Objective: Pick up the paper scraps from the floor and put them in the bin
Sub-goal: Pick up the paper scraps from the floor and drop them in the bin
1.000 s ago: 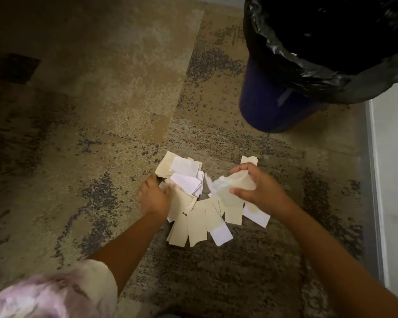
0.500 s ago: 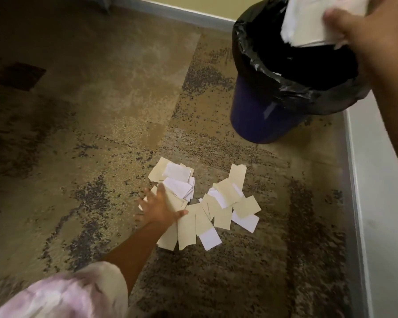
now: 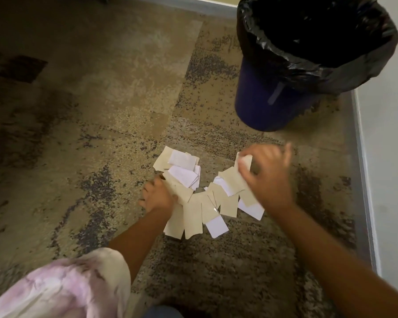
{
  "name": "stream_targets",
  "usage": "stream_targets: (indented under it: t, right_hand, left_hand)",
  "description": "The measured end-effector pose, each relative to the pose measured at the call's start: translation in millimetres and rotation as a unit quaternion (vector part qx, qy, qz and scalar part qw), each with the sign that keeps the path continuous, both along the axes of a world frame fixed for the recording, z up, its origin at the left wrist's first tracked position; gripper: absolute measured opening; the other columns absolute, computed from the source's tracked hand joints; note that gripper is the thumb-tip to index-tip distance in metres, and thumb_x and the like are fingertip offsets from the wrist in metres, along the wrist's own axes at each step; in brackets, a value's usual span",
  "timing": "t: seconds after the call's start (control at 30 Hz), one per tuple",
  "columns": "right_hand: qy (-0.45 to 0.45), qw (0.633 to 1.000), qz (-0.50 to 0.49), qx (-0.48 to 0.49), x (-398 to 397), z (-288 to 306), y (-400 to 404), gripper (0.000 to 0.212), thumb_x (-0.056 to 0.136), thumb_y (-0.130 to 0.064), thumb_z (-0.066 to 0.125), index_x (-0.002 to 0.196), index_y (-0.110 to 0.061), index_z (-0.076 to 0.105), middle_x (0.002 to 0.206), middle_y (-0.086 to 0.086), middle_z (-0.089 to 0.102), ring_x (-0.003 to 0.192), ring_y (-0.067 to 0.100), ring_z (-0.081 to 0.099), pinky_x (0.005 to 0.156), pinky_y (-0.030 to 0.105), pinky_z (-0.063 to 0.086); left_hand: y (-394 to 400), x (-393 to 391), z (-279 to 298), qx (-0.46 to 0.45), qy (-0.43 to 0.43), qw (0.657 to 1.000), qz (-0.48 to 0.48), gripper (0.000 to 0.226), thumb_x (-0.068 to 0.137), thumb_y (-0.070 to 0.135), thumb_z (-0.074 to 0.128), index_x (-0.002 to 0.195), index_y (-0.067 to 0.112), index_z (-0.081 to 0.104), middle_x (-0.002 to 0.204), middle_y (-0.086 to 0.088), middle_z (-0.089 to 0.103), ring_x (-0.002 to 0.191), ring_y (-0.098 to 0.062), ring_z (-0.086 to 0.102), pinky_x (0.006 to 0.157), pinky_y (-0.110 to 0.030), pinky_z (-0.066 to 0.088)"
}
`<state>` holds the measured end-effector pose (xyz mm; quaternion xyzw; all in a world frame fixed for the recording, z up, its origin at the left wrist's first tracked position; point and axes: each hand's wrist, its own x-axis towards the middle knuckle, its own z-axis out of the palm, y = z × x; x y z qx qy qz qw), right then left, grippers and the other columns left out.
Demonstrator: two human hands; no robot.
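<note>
Right hand (image 3: 268, 177): back down from above the bin half a second ago, now low over the right side of the scrap pile, blurred; fingers curled, pinching the upper edge of a tan scrap (image 3: 243, 162) at the pile's right end. Left hand (image 3: 157, 195): same spot as before at the pile's left edge, now with fingers curled onto a tan piece; firmness of grip not discernible. Paper scraps (image 3: 203, 203): tan and white rectangles, overlapping in a loose arc on the carpet (image 3: 101, 134) between the two hands; white pieces uppermost at the upper left, one white piece at the lower edge, another at the lower right. Bin (image 3: 274, 104): dark blue, upright, lined with a black bag (image 3: 331, 63) folded over the rim, standing on the carpet beyond the pile, to the upper right, well apart from it, close to the wall (image 3: 388, 157); contents lost in shadow. Baseboard (image 3: 361, 157): grey strip along the wall at right. Sleeve (image 3: 62, 288): pale pink and white fabric on the left arm, lower left corner.
</note>
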<state>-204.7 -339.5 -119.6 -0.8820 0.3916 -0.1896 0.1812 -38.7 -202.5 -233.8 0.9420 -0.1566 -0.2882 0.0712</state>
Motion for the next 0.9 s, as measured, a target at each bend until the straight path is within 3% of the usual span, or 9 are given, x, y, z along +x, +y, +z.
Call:
stream_targets:
  t: [0.07,0.17,0.27,0.43,0.57,0.67,0.8,0.9]
  right_hand:
    - [0.09,0.987,-0.018,0.134,-4,-43,22,0.02,0.085,-0.04,0.061,0.1,-0.027,0.063,0.107,-0.011,0.063,0.112,0.016,0.053,0.115,0.049,0.013]
    - [0.151,0.94,-0.067,0.298,-8,-83,49,0.034,0.081,-0.045,0.065,0.108,-0.026,0.062,0.111,-0.005,0.066,0.109,0.019,0.057,0.098,0.038,0.04]
    - [0.209,0.904,-0.082,0.364,-6,-103,73,0.05,0.078,-0.05,0.066,0.12,-0.025,0.056,0.122,-0.003,0.06,0.117,0.019,0.051,0.101,0.039,0.039]
    - [0.256,0.893,-0.097,0.356,8,-108,88,0.059,0.079,-0.053,0.063,0.128,-0.021,0.051,0.133,0.003,0.044,0.13,0.024,0.035,0.105,0.042,0.029]
    - [0.233,0.889,-0.085,0.384,4,-109,81,0.052,0.088,-0.044,0.057,0.133,-0.019,0.049,0.135,0.002,0.051,0.127,0.024,0.045,0.103,0.039,0.036]
    - [0.205,0.893,-0.07,0.395,-12,-102,69,0.042,0.091,-0.034,0.056,0.128,-0.016,0.054,0.13,0.005,0.058,0.119,0.024,0.054,0.097,0.037,0.046]
    - [0.184,0.915,-0.078,0.351,-30,-73,51,0.043,0.09,-0.032,0.058,0.129,-0.013,0.055,0.129,0.004,0.059,0.115,0.022,0.057,0.093,0.031,0.047]
    - [0.119,0.935,-0.09,0.32,-33,-28,33,0.039,0.087,-0.033,0.062,0.122,-0.015,0.059,0.11,0.004,0.068,0.087,0.016,0.065,0.079,0.032,0.055]
  left_hand:
    - [3,8,2,-0.059,0.024,0.997,0.039,0.064,0.08,0.02,0.069,0.133,0.014,0.034,0.136,-0.018,0.038,0.125,-0.036,0.042,0.102,-0.048,0.037]
    - [2,12,7,-0.156,0.111,0.977,0.095,0.05,0.082,0.006,0.066,0.127,0.008,0.044,0.129,-0.017,0.052,0.118,-0.035,0.051,0.096,-0.04,0.044]
    - [3,8,12,-0.151,0.147,0.971,0.109,0.044,0.086,0.007,0.062,0.126,0.004,0.046,0.127,-0.018,0.055,0.115,-0.035,0.053,0.086,-0.037,0.045]
    - [10,-3,6,-0.215,0.236,0.929,0.186,0.034,0.085,0.003,0.062,0.118,-0.003,0.054,0.124,-0.02,0.058,0.111,-0.034,0.056,0.088,-0.041,0.048]
    - [16,-9,3,-0.245,0.261,0.907,0.221,0.025,0.086,0.001,0.062,0.11,-0.004,0.057,0.121,-0.022,0.06,0.096,-0.027,0.056,0.088,-0.042,0.049]
    - [23,-6,1,-0.245,0.256,0.905,0.234,0.013,0.088,0.004,0.06,0.099,0.004,0.053,0.12,-0.022,0.059,0.095,-0.026,0.053,0.083,-0.043,0.047]
    - [31,1,-2,-0.241,0.244,0.906,0.247,0.027,0.09,0.008,0.058,0.115,0.0,0.054,0.121,-0.023,0.058,0.096,-0.028,0.053,0.079,-0.044,0.047]
    - [37,5,-1,-0.241,0.231,0.908,0.253,0.03,0.09,0.011,0.058,0.118,0.0,0.052,0.123,-0.023,0.056,0.103,-0.034,0.055,0.079,-0.045,0.048]
